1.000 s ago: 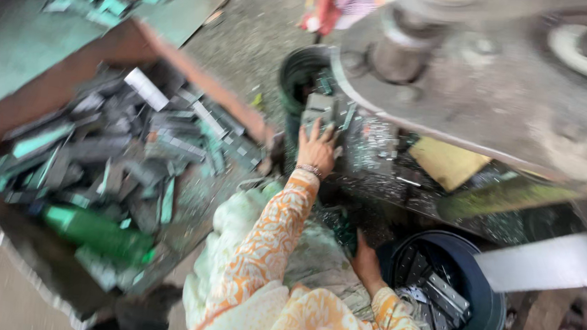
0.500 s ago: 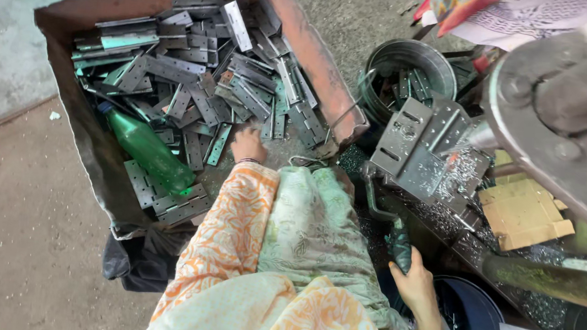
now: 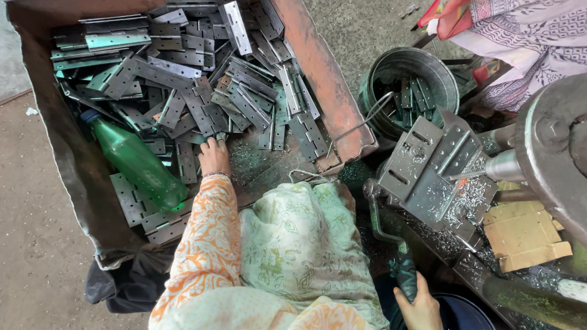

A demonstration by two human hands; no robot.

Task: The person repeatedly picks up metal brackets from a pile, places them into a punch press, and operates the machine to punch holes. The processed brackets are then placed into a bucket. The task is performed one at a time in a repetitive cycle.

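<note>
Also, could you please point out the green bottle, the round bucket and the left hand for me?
green bottle (image 3: 137, 164), head view, middle of the bottle's body.
round bucket (image 3: 389, 61), head view, upper left of its rim.
left hand (image 3: 214, 157), head view, back of the hand, among the metal hinges in the box.

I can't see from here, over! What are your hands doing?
Left hand in the rusty bin, touching metal hinges. Right hand on the lever handle. Green bottle beside the left hand.
</note>
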